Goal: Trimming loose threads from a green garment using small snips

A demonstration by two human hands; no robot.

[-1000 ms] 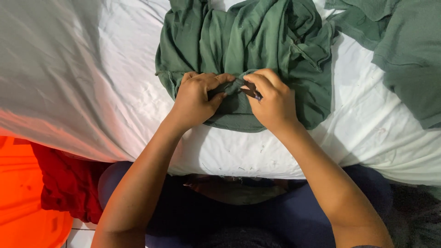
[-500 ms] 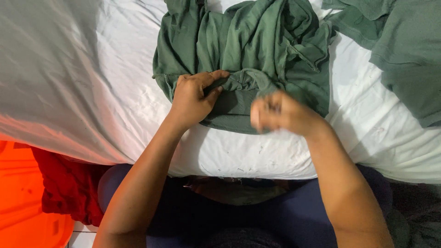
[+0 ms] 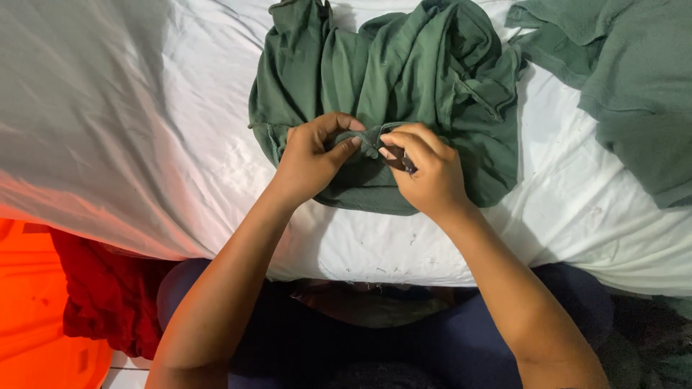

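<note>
Head view, two hands (image 3: 371, 158) pinching one green garment (image 3: 404, 79) (bunched), second garment (image 3: 634, 86) nearby

Garment (image 3: 404, 79) on sheet (image 3: 144, 130)

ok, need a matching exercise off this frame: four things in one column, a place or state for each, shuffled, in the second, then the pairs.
Things:
1. left hand
2. right hand
3. bunched green garment
4. red cloth

Places or states:
A. lower left, below the edge of the white sheet
B. pinching the green fabric from the left side
C. crumpled on the sheet, under both hands
D. holding a small dark tool at the fabric fold

Pairs: 1-B, 2-D, 3-C, 4-A
</note>
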